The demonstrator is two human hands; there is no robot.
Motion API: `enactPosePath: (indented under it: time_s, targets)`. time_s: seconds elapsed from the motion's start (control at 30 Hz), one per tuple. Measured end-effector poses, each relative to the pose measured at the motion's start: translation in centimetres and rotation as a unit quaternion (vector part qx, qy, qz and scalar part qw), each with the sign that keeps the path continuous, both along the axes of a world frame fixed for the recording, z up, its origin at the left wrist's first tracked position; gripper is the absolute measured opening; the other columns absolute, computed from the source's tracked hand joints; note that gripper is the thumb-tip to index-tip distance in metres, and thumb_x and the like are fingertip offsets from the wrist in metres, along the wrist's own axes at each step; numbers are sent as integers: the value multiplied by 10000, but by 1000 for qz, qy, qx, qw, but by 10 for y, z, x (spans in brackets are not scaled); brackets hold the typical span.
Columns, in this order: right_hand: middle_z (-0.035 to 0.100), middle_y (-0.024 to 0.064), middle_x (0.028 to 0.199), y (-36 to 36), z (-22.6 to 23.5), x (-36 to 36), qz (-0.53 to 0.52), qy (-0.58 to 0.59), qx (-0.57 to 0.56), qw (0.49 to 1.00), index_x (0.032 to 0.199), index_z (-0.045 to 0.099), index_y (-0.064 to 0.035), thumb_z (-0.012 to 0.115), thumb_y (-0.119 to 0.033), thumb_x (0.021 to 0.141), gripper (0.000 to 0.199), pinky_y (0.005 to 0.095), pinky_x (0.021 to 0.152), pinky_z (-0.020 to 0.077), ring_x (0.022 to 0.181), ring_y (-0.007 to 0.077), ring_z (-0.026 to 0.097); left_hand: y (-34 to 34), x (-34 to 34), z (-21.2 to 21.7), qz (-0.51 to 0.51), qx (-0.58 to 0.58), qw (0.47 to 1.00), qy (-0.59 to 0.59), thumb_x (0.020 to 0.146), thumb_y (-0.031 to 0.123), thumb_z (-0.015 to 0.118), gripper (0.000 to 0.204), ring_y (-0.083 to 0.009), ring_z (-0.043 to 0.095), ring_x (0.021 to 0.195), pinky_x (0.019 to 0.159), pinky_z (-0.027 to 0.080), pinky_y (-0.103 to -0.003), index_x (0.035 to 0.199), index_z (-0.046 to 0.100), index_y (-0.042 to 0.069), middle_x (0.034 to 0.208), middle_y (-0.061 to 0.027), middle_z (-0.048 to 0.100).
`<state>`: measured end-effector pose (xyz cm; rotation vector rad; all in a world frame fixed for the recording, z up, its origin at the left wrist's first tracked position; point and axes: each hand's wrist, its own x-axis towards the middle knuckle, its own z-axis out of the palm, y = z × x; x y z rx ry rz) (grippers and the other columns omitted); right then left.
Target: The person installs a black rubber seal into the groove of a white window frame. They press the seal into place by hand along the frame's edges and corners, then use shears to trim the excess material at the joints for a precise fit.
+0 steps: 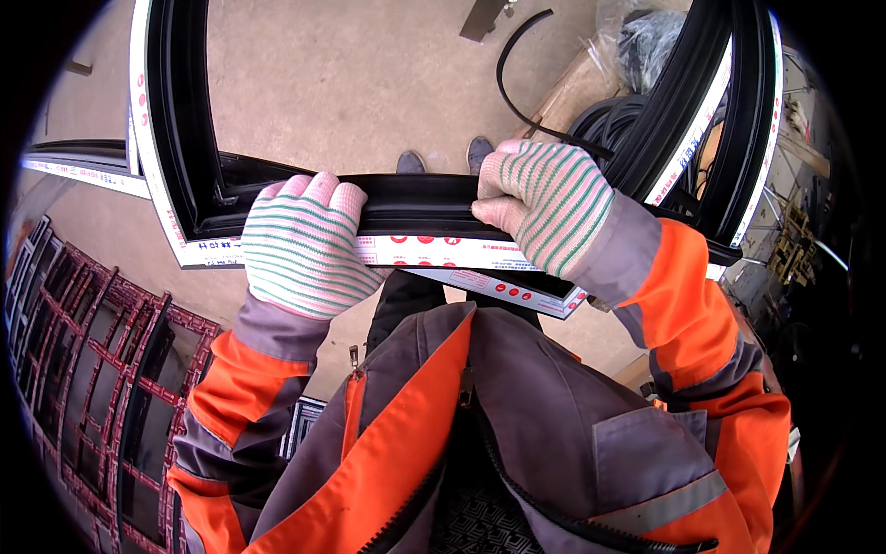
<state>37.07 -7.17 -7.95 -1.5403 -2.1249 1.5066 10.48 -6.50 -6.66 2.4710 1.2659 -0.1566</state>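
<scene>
- Gripping the lower bar of a black frame (415,218), the left hand (309,247) wraps its fingers over the bar left of centre.
- The right hand (546,205), right of centre, is bunched with its thumb against the same bar; what lies between thumb and fingers is hidden, so I cannot tell whether it pinches anything.
- Both hands wear pale gloves with green stripes.
- The frame spans the upper half of the picture, its outer side covered in white film with red marks.
- A thin black strip (503,69) curves at upper right, near a black coil (614,118) and a clear plastic bag (651,44).
- Two shoes (411,162) show beyond the bar.
- Reddish racks (115,406) stand at lower left.
</scene>
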Motion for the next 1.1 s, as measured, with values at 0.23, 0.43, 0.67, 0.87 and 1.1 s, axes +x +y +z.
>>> enactPosePath:
  time_s: [0.23, 0.43, 0.67, 0.87, 1.1]
  targets:
    - [652, 157, 853, 0, -1, -1, 13, -14, -5, 1000, 874, 684, -32, 738, -194, 906, 174, 458, 773, 510, 847, 355, 654, -7, 26, 1, -24, -40, 999, -13, 578, 347, 913, 618, -299, 682, 952, 897, 536, -429, 1096, 696, 89, 987, -82, 669]
    - [657, 165, 872, 0, -1, -1, 10, -27, -7, 1000, 907, 687, -32, 714, -232, 924, 203, 468, 793, 519, 875, 362, 664, -5, 35, 0, -23, -31, 999, -8, 605, 375, 880, 503, -275, 657, 889, 803, 515, -421, 970, 670, 100, 923, -78, 626]
    - [662, 162, 894, 1, -6, 2, 45, -25, 24, 998, 915, 679, -40, 692, -248, 948, 210, 480, 809, 519, 889, 370, 668, -8, 35, -5, -13, -22, 999, -23, 609, 385, 875, 467, -278, 671, 849, 752, 522, -407, 914, 656, 107, 869, -76, 625]
    - [667, 165, 899, 2, -3, 0, 43, -40, 16, 998, 920, 678, -50, 697, -262, 944, 215, 480, 816, 521, 902, 371, 671, -10, 40, -1, -23, -36, 999, -2, 609, 375, 894, 553, -288, 670, 883, 790, 528, -421, 1029, 678, 87, 922, -82, 641]
    - [670, 177, 905, 2, -1, 1, 44, -20, 22, 999, 923, 677, -50, 701, -260, 941, 212, 484, 824, 520, 918, 380, 669, -14, 60, 3, -18, -65, 998, 6, 630, 321, 856, 549, -301, 680, 945, 833, 534, -431, 1101, 691, 92, 980, -94, 654]
